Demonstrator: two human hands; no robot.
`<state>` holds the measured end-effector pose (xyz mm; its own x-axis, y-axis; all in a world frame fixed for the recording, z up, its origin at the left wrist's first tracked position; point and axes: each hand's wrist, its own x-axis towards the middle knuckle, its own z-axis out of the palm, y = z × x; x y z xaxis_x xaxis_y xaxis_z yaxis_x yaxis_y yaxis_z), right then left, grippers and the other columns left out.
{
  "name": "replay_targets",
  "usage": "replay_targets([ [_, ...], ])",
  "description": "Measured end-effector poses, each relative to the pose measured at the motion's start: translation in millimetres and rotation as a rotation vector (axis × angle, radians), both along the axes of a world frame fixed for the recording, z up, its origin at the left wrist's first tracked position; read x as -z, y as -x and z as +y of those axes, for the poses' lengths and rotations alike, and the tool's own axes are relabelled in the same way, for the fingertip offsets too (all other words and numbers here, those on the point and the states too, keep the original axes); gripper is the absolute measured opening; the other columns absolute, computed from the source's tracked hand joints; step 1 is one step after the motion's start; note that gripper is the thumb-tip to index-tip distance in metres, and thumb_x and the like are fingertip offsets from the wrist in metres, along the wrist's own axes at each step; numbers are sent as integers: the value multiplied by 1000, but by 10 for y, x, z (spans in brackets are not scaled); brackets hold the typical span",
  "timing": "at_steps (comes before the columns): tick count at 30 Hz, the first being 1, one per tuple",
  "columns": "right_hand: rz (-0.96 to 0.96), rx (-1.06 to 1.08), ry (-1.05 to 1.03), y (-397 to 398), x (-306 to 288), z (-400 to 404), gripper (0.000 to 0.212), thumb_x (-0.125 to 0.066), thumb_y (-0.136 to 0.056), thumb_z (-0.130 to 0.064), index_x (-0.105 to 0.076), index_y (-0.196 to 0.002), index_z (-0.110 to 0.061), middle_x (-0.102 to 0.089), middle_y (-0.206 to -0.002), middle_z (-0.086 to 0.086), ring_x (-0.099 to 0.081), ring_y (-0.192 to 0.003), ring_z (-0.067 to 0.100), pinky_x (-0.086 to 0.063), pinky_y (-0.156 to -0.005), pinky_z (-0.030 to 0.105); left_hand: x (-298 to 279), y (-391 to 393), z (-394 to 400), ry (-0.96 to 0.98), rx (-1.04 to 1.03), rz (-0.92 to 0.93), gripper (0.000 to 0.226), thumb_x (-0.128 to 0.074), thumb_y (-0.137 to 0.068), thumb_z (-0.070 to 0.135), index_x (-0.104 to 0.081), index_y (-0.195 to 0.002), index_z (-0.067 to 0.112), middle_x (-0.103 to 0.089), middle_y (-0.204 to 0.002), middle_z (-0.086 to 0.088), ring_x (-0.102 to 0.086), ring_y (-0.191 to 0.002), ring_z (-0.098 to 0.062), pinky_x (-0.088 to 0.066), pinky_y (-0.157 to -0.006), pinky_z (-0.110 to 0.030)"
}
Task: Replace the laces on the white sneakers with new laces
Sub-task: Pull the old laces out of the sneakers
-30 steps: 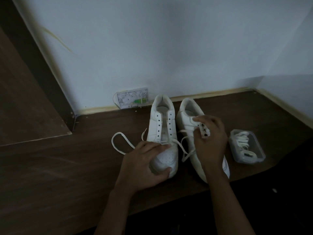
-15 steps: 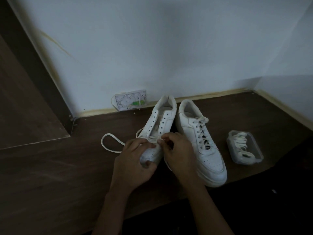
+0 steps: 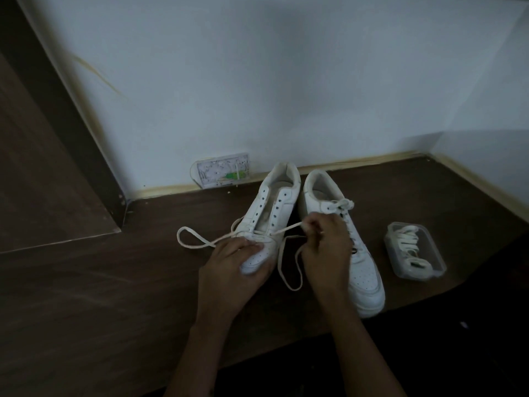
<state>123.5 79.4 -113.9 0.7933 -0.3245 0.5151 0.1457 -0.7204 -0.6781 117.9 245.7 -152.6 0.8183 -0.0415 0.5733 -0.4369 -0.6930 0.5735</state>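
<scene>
The left shoe (image 3: 266, 224) is lying on the bench (image 3: 114, 282), its lace (image 3: 286, 229) almost out. The right hand (image 3: 326, 247) is pinching the lace; the left hand (image 3: 232, 265) is gripping the toe. A hard pull may be dragging the shoe. The laced shoe (image 3: 363, 270) and box (image 3: 415, 250) are sitting beside.

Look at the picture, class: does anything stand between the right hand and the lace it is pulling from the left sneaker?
No. The right hand already pinches the old lace, which runs freely to the left sneaker. The left hand holds that sneaker's toe.
</scene>
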Motion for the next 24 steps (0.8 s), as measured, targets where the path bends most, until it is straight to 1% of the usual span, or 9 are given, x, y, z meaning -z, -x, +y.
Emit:
replay_targets([
  [2, -158, 161, -148, 27, -107, -156, 15, -59, -87, 1, -63, -91, -13, -51, -93, -7, -53, -89, 15, -36, -76, 9, -10, 4, -1, 15, 1, -5, 29, -80, -72, 36, -77, -97, 23, -68, -103, 12, -60, -103, -4, -36, -93, -4],
  [5, -268, 240, -144, 22, -139, -328, 9, -65, -87, -3, -65, -89, -12, -55, -91, -8, -54, -88, 19, -42, -80, 27, 0, -6, 0, 7, 14, -21, 30, -73, -75, 42, -77, -98, 22, -68, -103, 12, -61, -104, -6, -42, -93, -12],
  [6, -265, 231, -104, 17, -116, -340, 8, -66, -87, -6, -65, -90, -12, -57, -92, -8, -55, -90, 20, -41, -83, 29, 7, -10, 3, -2, 11, -21, 29, -74, -75, 41, -77, -98, 22, -69, -103, 12, -61, -104, -7, -44, -92, -15],
  [9, -179, 148, 59, 3, -42, -240, 16, -61, -91, -27, -66, -103, -17, -62, -109, 1, -52, -106, 23, -27, -93, 18, 14, -17, -2, -14, 4, -45, 27, -75, -75, 38, -77, -97, 22, -69, -102, 11, -62, -103, -8, -49, -89, -22],
  [12, 9, 9, 242, -41, 31, -39, 23, -60, -90, -41, -68, -103, -25, -62, -112, -3, -48, -113, 21, -25, -95, 26, 32, -37, 5, -26, 11, -94, 25, -69, -81, 38, -78, -96, 20, -70, -100, 8, -62, -101, -9, -48, -88, -21],
  [15, 63, -63, 316, -49, 133, 149, 9, -71, -83, -32, -72, -88, -24, -65, -98, -6, -51, -103, 21, -28, -88, 33, 69, -54, 17, -116, 32, -115, 30, -58, -91, 43, -78, -97, 21, -71, -101, 7, -62, -103, -10, -48, -90, -24],
  [19, 5, -65, 280, -49, 151, 173, 19, -52, -86, -28, -70, -84, -21, -64, -92, -6, -46, -97, 15, -28, -84, 31, 10, -25, 2, -16, 3, -50, 31, -65, -79, 43, -78, -95, 21, -70, -101, 9, -62, -101, -8, -44, -88, -14],
  [22, -52, 49, 196, -39, 69, 41, 9, -54, -88, -12, -62, -87, -17, -60, -97, 0, -49, -96, 17, -37, -86, 35, -39, -6, -10, -5, -22, -4, 31, -68, -76, 48, -78, -93, 24, -69, -100, 13, -62, -100, -4, -47, -83, -17],
  [24, -218, 191, 23, -29, -13, -117, 8, -52, -90, -11, -60, -88, -11, -57, -96, 5, -47, -92, 13, -42, -83, 38, -49, -7, -21, -2, -48, 10, 24, -77, -74, 43, -77, -91, 26, -69, -99, 15, -61, -99, -2, -47, -79, -17],
])
